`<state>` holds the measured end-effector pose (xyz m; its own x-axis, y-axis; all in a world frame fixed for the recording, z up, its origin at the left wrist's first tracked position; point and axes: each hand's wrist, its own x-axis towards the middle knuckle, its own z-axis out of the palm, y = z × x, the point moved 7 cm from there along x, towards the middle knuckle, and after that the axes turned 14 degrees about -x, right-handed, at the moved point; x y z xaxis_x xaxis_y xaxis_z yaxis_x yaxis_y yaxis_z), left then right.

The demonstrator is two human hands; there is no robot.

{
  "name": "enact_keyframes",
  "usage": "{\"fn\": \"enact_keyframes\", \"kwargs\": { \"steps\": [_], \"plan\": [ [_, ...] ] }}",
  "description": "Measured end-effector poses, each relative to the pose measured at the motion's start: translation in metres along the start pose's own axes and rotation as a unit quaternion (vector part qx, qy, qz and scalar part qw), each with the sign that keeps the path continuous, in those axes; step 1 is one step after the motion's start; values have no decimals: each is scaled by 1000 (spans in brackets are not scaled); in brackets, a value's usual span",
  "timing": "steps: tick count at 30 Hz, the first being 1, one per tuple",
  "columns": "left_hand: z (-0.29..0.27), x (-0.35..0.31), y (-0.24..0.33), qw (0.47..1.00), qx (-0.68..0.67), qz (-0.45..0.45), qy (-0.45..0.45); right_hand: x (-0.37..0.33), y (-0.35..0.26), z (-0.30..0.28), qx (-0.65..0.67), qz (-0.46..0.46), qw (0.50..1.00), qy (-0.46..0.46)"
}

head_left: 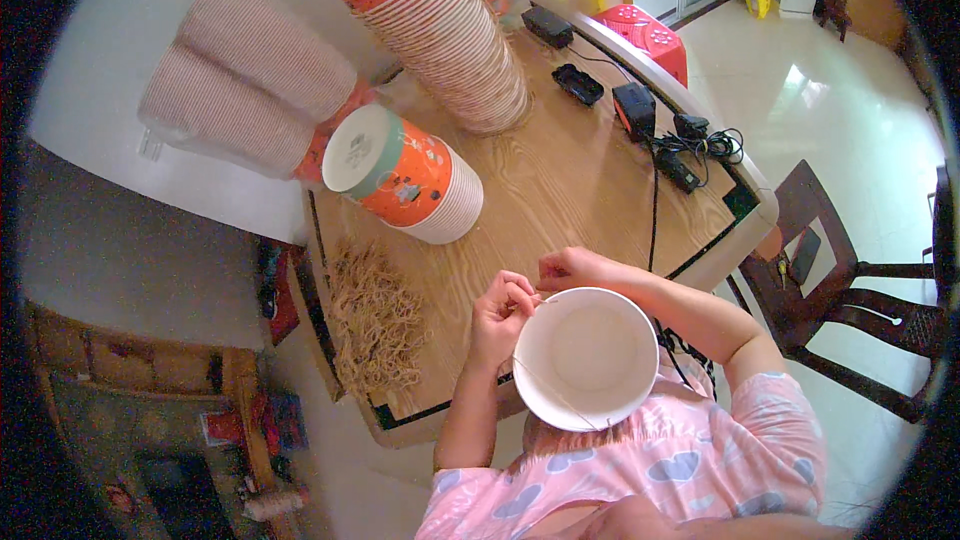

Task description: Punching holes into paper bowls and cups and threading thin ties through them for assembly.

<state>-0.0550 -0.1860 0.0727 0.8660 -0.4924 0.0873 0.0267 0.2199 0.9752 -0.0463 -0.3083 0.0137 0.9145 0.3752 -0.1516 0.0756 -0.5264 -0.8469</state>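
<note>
A white paper bucket sits against my body in front of me, its open mouth facing up. A thin string crosses the mouth from the left rim to the near rim. At the bucket's far left rim, my left hand is closed in a pinch on string. My right hand is just beyond the far rim, close to the left one, with curled fingers; what they hold is hidden. Left of my hands lies a tangled heap of tan strings on the wooden table.
Further back stand a short orange-and-white bucket stack and a tall one. More stacks in clear wrap lean by the wall. Black chargers and cables lie at the right edge. A dark chair and red stool stand beyond.
</note>
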Motion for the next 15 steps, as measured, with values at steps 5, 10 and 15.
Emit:
{"fn": "enact_keyframes", "kwargs": {
  "steps": [5, 10, 15],
  "plan": [
    [-11, 2, -4, 998, 55, 18, 27, 2, -6, -4, -13, -36, 999, 24],
    [-5, -1, -4, 999, 50, -2, 15, 5, -21, -12, -2, -43, 999, 32],
    [14, 3, 27, 956, 283, 73, -29, 10, -34, -25, 39, -68, 997, 15]
  ]
}}
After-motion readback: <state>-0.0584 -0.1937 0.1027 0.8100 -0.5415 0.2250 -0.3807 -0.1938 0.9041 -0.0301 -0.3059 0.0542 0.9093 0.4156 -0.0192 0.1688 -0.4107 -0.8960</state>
